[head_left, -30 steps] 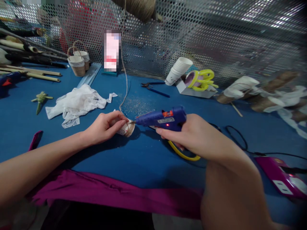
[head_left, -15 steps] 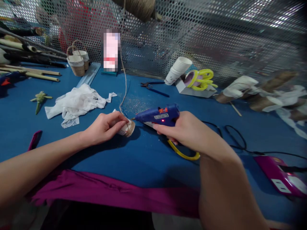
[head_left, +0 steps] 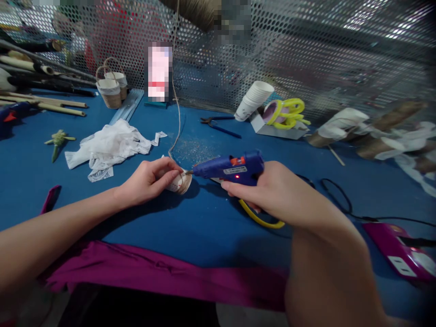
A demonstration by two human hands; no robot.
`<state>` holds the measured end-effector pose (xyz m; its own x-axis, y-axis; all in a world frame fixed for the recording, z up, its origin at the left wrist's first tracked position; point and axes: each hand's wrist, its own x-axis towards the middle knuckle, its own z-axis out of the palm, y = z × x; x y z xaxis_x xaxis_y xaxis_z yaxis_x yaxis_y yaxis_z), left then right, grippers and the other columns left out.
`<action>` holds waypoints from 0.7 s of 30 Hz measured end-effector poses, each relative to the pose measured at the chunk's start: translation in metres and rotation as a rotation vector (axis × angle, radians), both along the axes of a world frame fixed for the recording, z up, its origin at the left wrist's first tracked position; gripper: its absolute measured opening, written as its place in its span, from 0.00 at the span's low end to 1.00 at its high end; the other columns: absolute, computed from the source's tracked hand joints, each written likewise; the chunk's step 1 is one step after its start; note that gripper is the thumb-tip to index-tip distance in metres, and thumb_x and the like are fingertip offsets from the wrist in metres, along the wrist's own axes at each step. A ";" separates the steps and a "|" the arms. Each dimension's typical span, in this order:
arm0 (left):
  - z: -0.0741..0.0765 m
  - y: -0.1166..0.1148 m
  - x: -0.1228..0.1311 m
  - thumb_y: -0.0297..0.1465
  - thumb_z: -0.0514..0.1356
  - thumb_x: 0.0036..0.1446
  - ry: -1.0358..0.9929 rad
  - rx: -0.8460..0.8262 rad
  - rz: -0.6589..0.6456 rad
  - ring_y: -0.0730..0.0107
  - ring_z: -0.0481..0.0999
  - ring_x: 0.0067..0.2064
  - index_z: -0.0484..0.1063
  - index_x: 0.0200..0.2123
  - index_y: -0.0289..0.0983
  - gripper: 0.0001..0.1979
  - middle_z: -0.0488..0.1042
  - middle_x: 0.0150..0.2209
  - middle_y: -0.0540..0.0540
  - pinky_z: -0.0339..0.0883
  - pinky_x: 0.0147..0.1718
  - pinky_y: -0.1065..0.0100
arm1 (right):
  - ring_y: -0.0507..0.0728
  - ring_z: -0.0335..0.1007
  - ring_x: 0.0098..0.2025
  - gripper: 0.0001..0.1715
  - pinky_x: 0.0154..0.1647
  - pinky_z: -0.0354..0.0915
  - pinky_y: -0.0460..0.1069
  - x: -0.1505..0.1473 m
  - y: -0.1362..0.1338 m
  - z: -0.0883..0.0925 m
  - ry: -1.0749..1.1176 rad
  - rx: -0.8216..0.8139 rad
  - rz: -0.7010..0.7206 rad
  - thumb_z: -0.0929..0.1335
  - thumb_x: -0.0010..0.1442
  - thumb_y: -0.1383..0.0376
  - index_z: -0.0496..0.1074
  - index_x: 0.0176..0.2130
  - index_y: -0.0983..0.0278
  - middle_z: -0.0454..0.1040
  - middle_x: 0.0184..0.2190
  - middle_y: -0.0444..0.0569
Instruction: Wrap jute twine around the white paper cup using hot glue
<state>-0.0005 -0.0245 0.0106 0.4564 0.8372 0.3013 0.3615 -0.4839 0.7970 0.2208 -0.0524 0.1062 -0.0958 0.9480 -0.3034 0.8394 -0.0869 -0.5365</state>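
Observation:
My left hand (head_left: 155, 177) is closed round a small paper cup (head_left: 184, 183) lying on its side, its rim end wound with a few turns of brown twine. From the cup the twine (head_left: 178, 118) runs up to a large spool (head_left: 194, 11) at the top of the view. A blue hot glue gun (head_left: 228, 169) with a lit red light is gripped in my right hand (head_left: 269, 188). Its nozzle points left and is at the wound part of the cup, close to my left fingertips; whether it touches I cannot tell.
Crumpled white lace (head_left: 112, 143) lies left of the cup. Behind are pliers (head_left: 221, 127), stacked paper cups (head_left: 254, 101) and two twine-wrapped baskets (head_left: 109, 93). A yellow handle (head_left: 262, 220) shows under the glue gun. A purple power strip (head_left: 398, 250) and black cable (head_left: 337, 193) are at right.
The glue gun and my right hand have shifted slightly to the right, and the gun is turned a little. My left hand and the cup stay nearly where they were.

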 end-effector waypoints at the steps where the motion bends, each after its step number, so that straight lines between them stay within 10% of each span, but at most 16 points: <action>1: 0.000 0.000 0.000 0.33 0.52 0.59 -0.011 -0.018 0.007 0.76 0.70 0.25 0.70 0.36 0.32 0.11 0.75 0.27 0.46 0.63 0.24 0.76 | 0.47 0.51 0.13 0.19 0.12 0.48 0.45 0.000 0.000 0.000 -0.009 0.001 0.003 0.68 0.48 0.56 0.61 0.15 0.63 0.57 0.10 0.39; 21: -0.003 0.001 0.002 0.33 0.53 0.59 -0.118 -0.108 0.007 0.73 0.72 0.28 0.69 0.35 0.32 0.10 0.76 0.30 0.44 0.66 0.26 0.74 | 0.46 0.43 0.14 0.23 0.12 0.43 0.45 -0.002 -0.003 0.000 -0.009 0.051 0.041 0.67 0.49 0.57 0.52 0.14 0.61 0.50 0.10 0.38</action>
<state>0.0015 -0.0234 0.0076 0.4171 0.8707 0.2606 0.2656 -0.3910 0.8812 0.2186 -0.0553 0.1057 -0.1322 0.9576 -0.2558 0.8463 -0.0253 -0.5320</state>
